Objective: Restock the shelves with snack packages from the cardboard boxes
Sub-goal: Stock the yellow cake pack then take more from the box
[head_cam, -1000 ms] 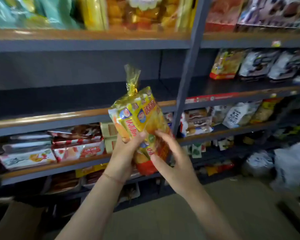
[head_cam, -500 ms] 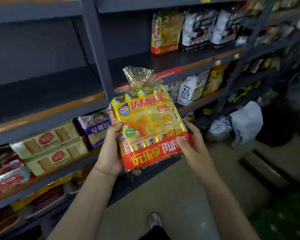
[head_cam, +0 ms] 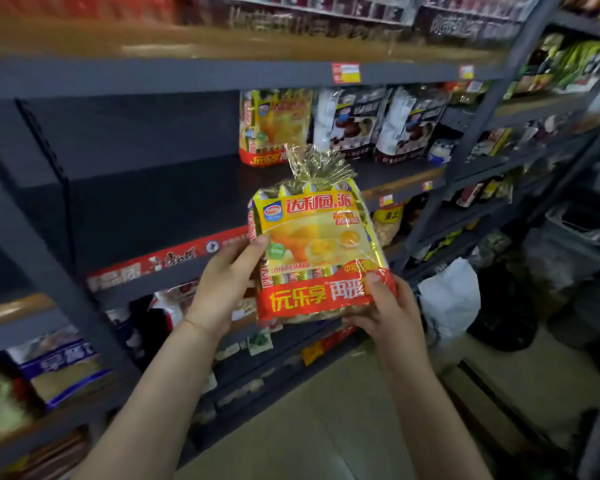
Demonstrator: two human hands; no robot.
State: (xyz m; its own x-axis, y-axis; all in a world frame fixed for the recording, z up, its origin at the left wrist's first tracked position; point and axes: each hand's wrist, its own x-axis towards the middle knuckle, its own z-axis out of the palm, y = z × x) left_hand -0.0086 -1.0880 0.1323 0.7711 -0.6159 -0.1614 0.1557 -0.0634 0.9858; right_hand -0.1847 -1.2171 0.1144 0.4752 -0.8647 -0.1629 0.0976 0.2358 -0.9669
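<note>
The pack is rising from below shelf level toward the bare shelf, upright, left hand and right hand gripping its lower sides, lining up beside the matching pack, so placement is nearing.

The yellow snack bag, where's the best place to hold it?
Probably hold the snack bag by its two long sides, near the red bottom band, as the left hand and right hand do. It is wide and upright; the gathered crinkly top looks flimsy.
</note>
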